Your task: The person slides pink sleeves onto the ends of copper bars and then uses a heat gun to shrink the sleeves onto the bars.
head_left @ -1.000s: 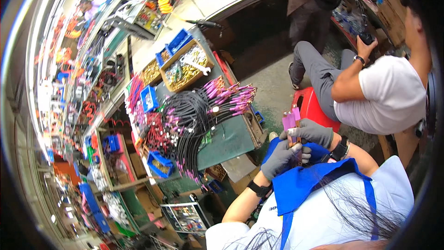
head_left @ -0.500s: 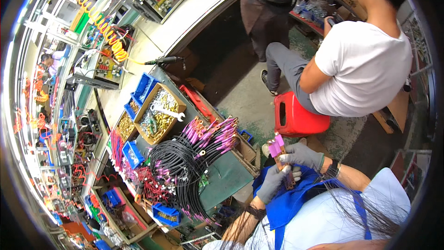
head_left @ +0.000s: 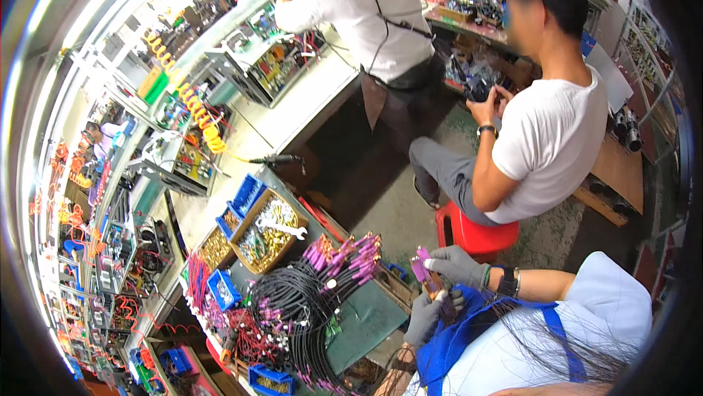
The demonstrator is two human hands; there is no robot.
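Note:
My left hand [head_left: 422, 320], in a grey glove, is closed around a copper-coloured flat strip piece with purple sleeving [head_left: 421, 267]. My right hand [head_left: 460, 265], gloved too, has its fingers pressed on the same piece near the purple end. Both hands are in front of the blue apron [head_left: 458, 334] on my lap. The lower part of the piece is partly hidden by my fingers. To the left, on the bench, lies a bundle of black cables [head_left: 289, 297] with purple sleeves and metal lugs at the ends.
A cardboard box of metal fasteners [head_left: 299, 213] with a wrench [head_left: 287, 230] stands beyond the cables, near blue bins [head_left: 223, 290]. The bench has a green mat [head_left: 370, 326]. A person sits on a red stool [head_left: 476, 233] ahead; another stands at the far bench [head_left: 293, 107].
The view has tilted up, so more of both people shows. My hands still hold the piece, and its purple end has shifted left and down. The seated person's hands now show on a dark object.

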